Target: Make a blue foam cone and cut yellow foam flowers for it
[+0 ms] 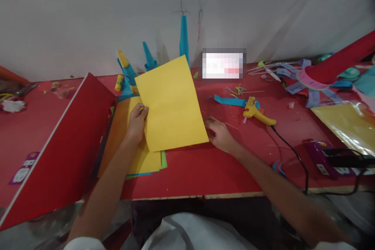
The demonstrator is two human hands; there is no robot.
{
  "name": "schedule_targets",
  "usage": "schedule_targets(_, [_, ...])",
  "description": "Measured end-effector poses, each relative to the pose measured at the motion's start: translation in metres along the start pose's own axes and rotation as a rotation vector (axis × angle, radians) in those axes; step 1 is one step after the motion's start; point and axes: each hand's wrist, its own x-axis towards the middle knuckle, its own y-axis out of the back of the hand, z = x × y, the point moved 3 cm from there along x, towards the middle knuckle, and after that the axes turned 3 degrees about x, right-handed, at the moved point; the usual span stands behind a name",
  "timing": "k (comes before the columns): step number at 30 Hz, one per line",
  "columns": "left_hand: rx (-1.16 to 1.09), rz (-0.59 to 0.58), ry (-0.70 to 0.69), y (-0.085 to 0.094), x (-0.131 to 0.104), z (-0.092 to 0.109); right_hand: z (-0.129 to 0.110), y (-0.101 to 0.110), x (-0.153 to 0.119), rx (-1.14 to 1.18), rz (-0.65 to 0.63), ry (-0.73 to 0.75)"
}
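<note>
My left hand is closed on the left edge of a yellow sheet of paper, its thumb on the front face. The sheet is raised and tilted above the table. At its lower right edge, my right hand has its fingers curled against the paper, with some fingertips hidden behind it. Under the raised sheet and my left forearm lies a stack of coloured paper, yellow and orange on top with green and blue edges showing.
A red board stands slanted on the left. Rolled blue paper cones stand by the wall. To the right lie a yellow glue gun with a black cord, a blue strip, paper scraps, a purple box and a yellow plastic-wrapped pack.
</note>
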Motion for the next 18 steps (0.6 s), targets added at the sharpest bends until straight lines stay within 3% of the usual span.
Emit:
schedule_targets(12, [-0.091,-0.013,0.130,0.0047,0.0037,-0.0008,0.0042,0.0013,-0.0003,-0.046,-0.006,-0.043])
schedule_targets(18, [-0.064,-0.106,0.089,0.0082,0.0037,0.0003,0.0045,-0.0063,-0.0020,-0.089,-0.066,0.109])
